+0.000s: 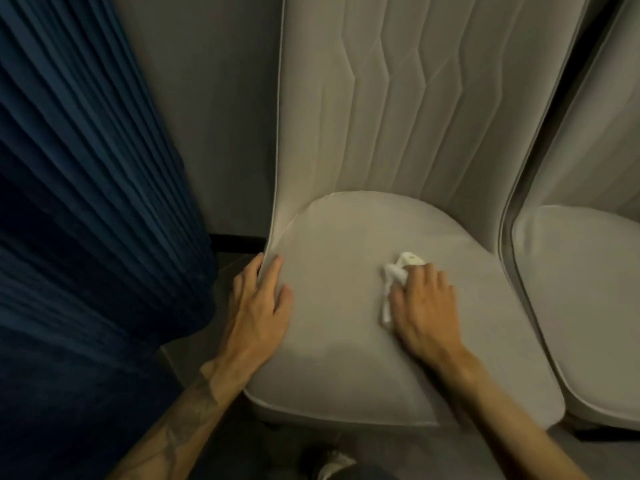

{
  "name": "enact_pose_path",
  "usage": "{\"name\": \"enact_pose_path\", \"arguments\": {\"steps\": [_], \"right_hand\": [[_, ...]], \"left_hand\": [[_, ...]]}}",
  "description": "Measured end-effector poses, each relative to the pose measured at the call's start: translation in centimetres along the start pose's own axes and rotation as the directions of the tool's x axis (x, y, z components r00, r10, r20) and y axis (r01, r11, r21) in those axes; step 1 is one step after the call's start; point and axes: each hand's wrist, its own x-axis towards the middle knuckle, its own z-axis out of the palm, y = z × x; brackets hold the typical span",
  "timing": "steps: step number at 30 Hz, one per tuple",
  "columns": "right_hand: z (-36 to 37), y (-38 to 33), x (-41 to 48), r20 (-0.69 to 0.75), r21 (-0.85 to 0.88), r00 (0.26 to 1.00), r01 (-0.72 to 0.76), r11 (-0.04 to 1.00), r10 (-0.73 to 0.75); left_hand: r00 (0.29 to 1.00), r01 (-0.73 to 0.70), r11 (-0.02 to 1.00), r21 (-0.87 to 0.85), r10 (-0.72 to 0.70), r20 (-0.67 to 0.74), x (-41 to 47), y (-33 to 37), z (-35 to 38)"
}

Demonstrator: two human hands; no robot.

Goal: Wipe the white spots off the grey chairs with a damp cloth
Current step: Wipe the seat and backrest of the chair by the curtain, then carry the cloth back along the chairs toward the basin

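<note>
1. Stood against the wall: the grey chair (pixel 346 358), padded, seat broad and soft-looking, back stitched in zigzag channels. Judged heavy enough to stay put under rubbing, yet cushioned enough to give under a pressing palm; best steadied at the firm piped edge, not the padding.
2. Hung just left of the chair: a pleated blue curtain (pixel 86 185), close to the seat's left edge.
3. Stood just right of the chair: a second grey chair (pixel 588 306), only partly in view, untouched.
4. Rested spread flat on the chair's left seat edge, near the back's corner: the left hand (pixel 259 306), fingers wide, gripping nothing, seemingly bracing.
5. Pressed down on the middle of the seat: the right hand (pixel 424 306), palm flat, fingers loosely closed over the cloth.
6. Lay bunched beneath and ahead of that hand, touching the seat: the white cloth (pixel 394 271), small, crumpled, limp. Judged light, soft, easily wadded; best held balled under the fingers.
7. Could not make out white spots on the seat; no containers seen anywhere.
</note>
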Motion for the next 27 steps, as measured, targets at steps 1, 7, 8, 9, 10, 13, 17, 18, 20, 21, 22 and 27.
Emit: {"name": "enact_pose_path", "arguments": {"steps": [1, 7, 8, 9, 10, 13, 17, 18, 20, 21, 22, 27], "right_hand": [[0.1, -2.0, -0.9, 0.015, 0.042, 0.997, 0.071, 0.997, -0.072], [-3.7, -8.3, -1.6, 0.409, 0.412, 0.842, 0.174, 0.895, -0.352], [-5.2, -8.3, -1.1, 0.465, 0.430, 0.806, 0.157, 0.889, -0.367], [-6.9, -8.2, -0.6, 0.511, 0.424, 0.776, 0.148, 0.894, -0.371], [-8.8, -8.2, -0.4, 0.550, 0.412, 0.752, 0.135, 0.901, -0.364], [-15.3, -8.6, -0.6, 0.611, 0.411, 0.710, 0.092, 0.907, -0.349], [-26.7, -8.8, -0.6, 0.616, 0.443, 0.718, 0.024, 0.896, -0.324], [-29.8, -8.6, -0.5, 0.607, 0.445, 0.732, 0.011, 0.895, -0.311], [-36.0, -7.8, -0.3, 0.578, 0.443, 0.771, -0.022, 0.896, -0.266], [-39.2, -7.2, -0.2, 0.567, 0.442, 0.788, -0.043, 0.896, -0.242], [-42.2, -6.4, 0.0, 0.555, 0.440, 0.802, -0.060, 0.896, -0.220], [-55.2, 0.1, 0.7, 0.473, 0.451, 0.873, -0.124, 0.884, -0.119]], "left_hand": [[1.000, 0.020, 1.000, 0.008, -0.020, 0.003, -0.1, 0.3, -0.1], [0.953, 0.117, 0.975, 0.187, -0.163, 0.255, -2.9, 2.5, -4.3], [0.932, 0.120, 0.965, 0.232, -0.190, 0.309, -3.6, 3.1, -5.9], [0.908, 0.121, 0.956, 0.268, -0.216, 0.359, -4.3, 4.0, -7.5], [0.883, 0.116, 0.948, 0.295, -0.235, 0.405, -5.1, 5.3, -9.1], [0.841, 0.089, 0.947, 0.309, -0.238, 0.487, -7.4, 10.6, -14.3], [0.832, 0.017, 0.940, 0.340, -0.202, 0.517, -9.9, 19.9, -21.3], [0.833, -0.016, 0.937, 0.348, -0.180, 0.523, -10.6, 22.3, -23.0], [0.834, -0.078, 0.937, 0.340, -0.125, 0.537, -11.8, 27.0, -26.1], [0.829, -0.106, 0.937, 0.332, -0.101, 0.550, -12.4, 29.4, -27.6], [0.822, -0.136, 0.935, 0.329, -0.078, 0.564, -12.9, 31.8, -28.8], [0.813, -0.287, 0.894, 0.344, 0.037, 0.582, -14.4, 44.1, -32.5]]}}
